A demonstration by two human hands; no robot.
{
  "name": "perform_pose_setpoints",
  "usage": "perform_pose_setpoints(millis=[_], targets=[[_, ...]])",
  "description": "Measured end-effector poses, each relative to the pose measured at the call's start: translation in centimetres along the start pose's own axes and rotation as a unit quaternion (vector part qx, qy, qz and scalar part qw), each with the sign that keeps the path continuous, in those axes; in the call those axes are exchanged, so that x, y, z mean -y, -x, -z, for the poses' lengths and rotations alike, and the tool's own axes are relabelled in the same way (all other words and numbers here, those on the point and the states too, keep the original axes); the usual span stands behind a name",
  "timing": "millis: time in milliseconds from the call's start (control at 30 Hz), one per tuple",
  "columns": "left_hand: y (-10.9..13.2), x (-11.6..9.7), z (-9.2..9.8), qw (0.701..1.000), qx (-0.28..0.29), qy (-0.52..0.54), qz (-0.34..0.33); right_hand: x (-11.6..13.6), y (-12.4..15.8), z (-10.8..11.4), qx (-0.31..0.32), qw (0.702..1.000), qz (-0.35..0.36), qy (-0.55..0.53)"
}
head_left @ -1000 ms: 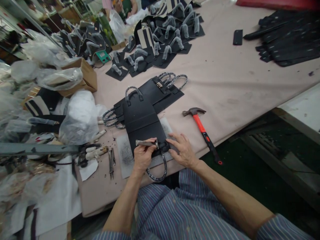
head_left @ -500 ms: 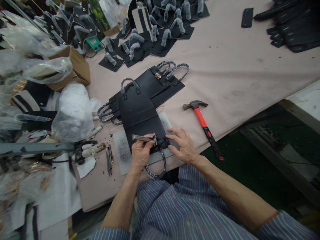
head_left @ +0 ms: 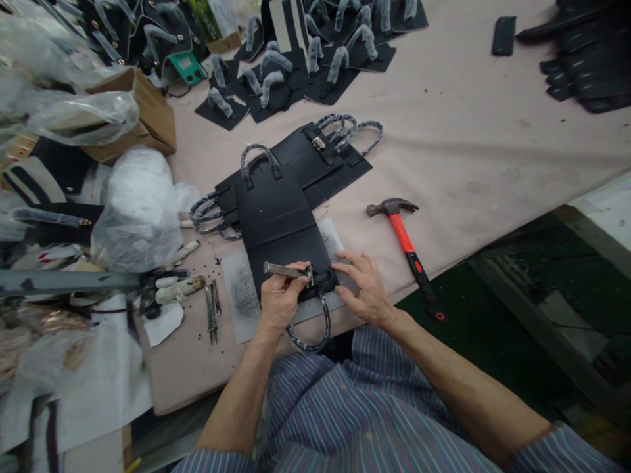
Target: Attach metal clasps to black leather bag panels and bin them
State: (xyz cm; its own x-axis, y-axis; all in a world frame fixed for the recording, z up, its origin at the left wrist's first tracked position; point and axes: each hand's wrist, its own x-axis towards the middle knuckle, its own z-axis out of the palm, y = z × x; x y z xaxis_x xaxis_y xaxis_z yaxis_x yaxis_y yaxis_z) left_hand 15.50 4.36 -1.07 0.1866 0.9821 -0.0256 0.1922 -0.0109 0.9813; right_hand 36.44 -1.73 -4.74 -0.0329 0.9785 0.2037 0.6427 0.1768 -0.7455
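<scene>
A black bag panel (head_left: 283, 226) lies across a speckled pale slab (head_left: 240, 295), one wrapped handle (head_left: 328, 332) looping over the table's near edge. My left hand (head_left: 279, 302) is closed around a metal punch-like tool (head_left: 283, 269); the tool lies tilted, its head touching the panel near the handle tab. My right hand (head_left: 362, 289) rests with fingers spread on the panel's right edge and the slab, holding nothing. To the right lies a claw hammer (head_left: 407, 253) with a red and black grip.
More black bag panels (head_left: 300, 154) with wrapped handles lie just behind. Slim metal tools (head_left: 211, 312) are at the left, near plastic-wrapped bundles (head_left: 140, 210) and a cardboard box (head_left: 148, 115). Pieces with wrapped straps (head_left: 332, 79) crowd the far side; black parts (head_left: 591, 59) are stacked far right.
My view has shifted slightly, so the far things sit a little differently in the picture. Both hands, the tool and the panel keep nearly the same positions relative to each other.
</scene>
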Motion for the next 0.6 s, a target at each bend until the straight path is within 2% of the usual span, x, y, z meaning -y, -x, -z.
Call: perform_pose_setpoints(millis=[267,600], targets=[[0.15,0.54,0.07,0.998,-0.013,0.056,0.025,-0.21,0.06,-0.02,0.006,1.0,-0.007,-0.013],[0.11,0.49,0.11,0.999,-0.007,0.046,0.014,0.3,-0.2,-0.24,-0.003,0.999,-0.038,-0.03]])
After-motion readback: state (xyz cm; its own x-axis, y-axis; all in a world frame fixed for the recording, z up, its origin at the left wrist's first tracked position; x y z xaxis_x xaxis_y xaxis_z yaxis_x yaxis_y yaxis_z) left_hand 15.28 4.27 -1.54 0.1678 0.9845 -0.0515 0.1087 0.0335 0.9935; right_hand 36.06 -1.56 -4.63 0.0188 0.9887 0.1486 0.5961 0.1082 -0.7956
